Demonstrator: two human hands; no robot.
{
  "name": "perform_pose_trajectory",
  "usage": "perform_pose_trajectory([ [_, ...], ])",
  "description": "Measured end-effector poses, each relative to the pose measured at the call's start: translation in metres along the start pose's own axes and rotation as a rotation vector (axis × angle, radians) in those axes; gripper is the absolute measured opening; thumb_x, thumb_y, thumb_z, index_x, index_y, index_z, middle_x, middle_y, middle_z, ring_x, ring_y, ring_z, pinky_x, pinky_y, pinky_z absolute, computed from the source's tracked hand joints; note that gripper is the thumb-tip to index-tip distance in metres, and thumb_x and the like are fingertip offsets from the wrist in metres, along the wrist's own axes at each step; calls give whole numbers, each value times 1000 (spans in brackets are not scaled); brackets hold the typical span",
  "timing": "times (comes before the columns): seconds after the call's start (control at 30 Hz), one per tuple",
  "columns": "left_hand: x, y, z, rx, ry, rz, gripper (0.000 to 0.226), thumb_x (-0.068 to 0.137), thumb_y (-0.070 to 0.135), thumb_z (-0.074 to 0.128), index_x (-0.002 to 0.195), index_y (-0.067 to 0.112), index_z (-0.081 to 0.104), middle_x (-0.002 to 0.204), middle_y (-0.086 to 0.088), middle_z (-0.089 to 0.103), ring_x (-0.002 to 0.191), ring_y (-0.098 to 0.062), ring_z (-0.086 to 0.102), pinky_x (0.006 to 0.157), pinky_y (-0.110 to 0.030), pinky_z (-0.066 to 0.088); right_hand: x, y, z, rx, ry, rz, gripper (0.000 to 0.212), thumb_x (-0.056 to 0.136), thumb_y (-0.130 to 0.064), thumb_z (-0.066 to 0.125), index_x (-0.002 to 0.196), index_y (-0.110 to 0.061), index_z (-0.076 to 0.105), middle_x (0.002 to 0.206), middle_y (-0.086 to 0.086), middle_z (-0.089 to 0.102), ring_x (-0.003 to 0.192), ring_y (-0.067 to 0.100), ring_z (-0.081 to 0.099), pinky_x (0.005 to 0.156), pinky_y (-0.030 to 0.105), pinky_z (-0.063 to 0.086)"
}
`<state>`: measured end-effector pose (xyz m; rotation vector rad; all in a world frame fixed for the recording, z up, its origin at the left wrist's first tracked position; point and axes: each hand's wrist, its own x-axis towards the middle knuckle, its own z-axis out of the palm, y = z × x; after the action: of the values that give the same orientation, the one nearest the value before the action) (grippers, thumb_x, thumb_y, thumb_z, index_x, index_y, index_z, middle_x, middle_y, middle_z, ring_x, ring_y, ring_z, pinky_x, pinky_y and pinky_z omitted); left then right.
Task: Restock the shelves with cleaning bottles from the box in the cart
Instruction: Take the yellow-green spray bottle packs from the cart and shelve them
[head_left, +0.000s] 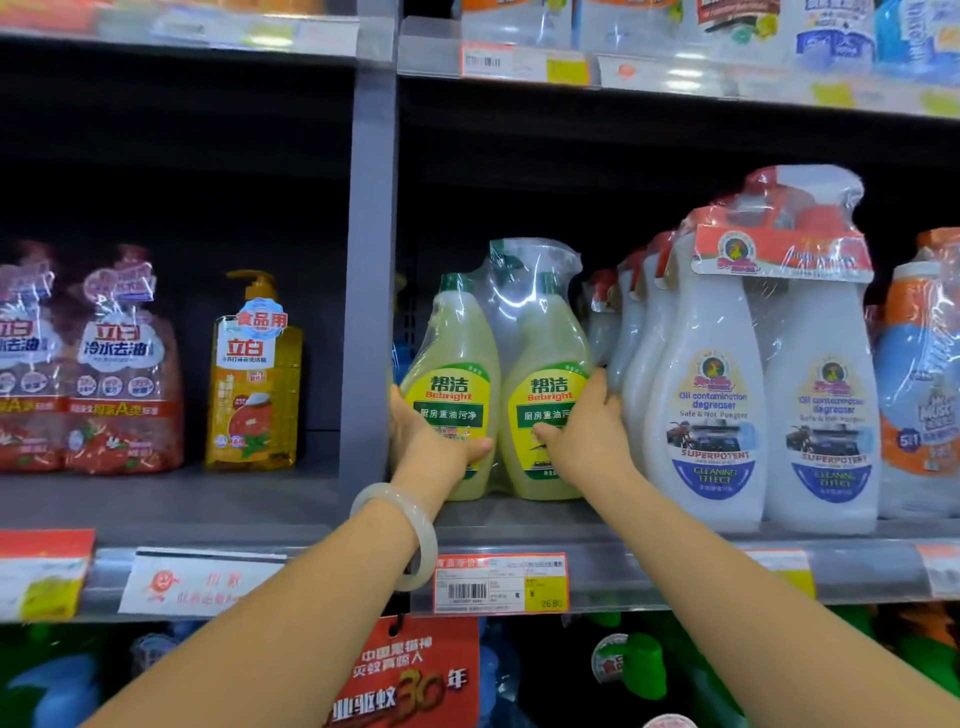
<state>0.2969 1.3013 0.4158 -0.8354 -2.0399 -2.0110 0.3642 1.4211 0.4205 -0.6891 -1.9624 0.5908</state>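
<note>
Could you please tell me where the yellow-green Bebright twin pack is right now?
The Bebright twin pack stands on the middle shelf, centre of view, between the grey upright and the white degreaser bottles, both hands gripping it.

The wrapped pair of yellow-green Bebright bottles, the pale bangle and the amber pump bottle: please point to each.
wrapped pair of yellow-green Bebright bottles (453, 395): head view, left bottle's label.
pale bangle (425, 525): head view, band at left wrist.
amber pump bottle (253, 395): head view, front label.

You are gripping the shrink-wrapped twin pack of yellow-green bottles (496, 395) with your left hand (431, 441) and right hand (584, 431), standing it on the grey shelf (519, 525) beside the white degreaser bottles (727, 395).
</note>
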Motion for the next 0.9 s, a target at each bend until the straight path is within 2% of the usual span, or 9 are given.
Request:
perform_pose_trajectory([
  [0.13,3,-1,2,0,20,-12,106,64,5,85,145,13,18,135,-7,41,125,-25,42,107,-39,35,0,-2,0,13,-7,1,93,86,-13,66,150,-7,0,147,20,24,131,34,37,106,38,33],
  [0.27,5,0,3,-18,27,-33,92,61,2,85,133,14,31,111,-3,46,99,-18,45,99,-38,41,-1,-2,3,42,-23,18,102,83,-13,69,149,-7,-8,148,20,18,136,34,30,112,36,27],
  [0.4,8,-3,4,-8,19,-59,100,62,5,85,139,18,23,124,-6,48,115,-25,48,105,-44,40,-4,-3,2,40,-38,43,108,79,-14,73,150,-9,-8,148,19,18,136,34,30,113,37,28],
  [0.47,3,0,3,94,6,-42,103,69,10,82,145,19,12,136,-9,39,126,-28,41,107,-41,35,-7,-7,0,-9,-50,37,106,78,-16,74,149,-6,-5,147,18,20,136,35,30,112,38,28],
  [0.53,-6,5,1,296,-27,37,107,79,17,74,149,15,-7,151,-11,19,138,-27,25,112,-37,25,-13,-12,-4,-139,-56,-8,102,79,-20,73,148,-3,-1,147,18,18,137,36,25,113,38,24],
  [0.6,-13,11,-1,473,-47,154,104,84,20,69,150,13,-12,158,-12,-2,146,-29,5,117,-39,13,-21,-20,-12,-275,-60,-87,94,82,-22,70,147,-4,6,151,18,13,140,35,17,115,38,20],
  [0.63,-16,14,-3,537,-67,213,98,85,20,68,150,13,-5,158,-13,-3,146,-31,3,117,-40,13,-26,-25,-18,-331,-62,-129,87,83,-23,69,146,-5,11,152,18,13,141,34,15,115,38,19],
  [0.77,-43,27,-22,729,-197,432,57,85,15,65,135,10,38,141,-11,38,129,-29,37,102,-35,33,-53,-46,-37,-533,-60,-341,62,87,-16,61,138,-6,29,143,18,27,132,36,27,105,39,30],
  [0.9,-81,25,-73,915,-60,576,45,84,12,62,127,12,48,129,-8,48,118,-30,44,90,-43,44,-97,-83,-37,-602,-112,-517,45,85,-10,61,125,-5,41,130,19,37,122,37,37,90,43,41],
])
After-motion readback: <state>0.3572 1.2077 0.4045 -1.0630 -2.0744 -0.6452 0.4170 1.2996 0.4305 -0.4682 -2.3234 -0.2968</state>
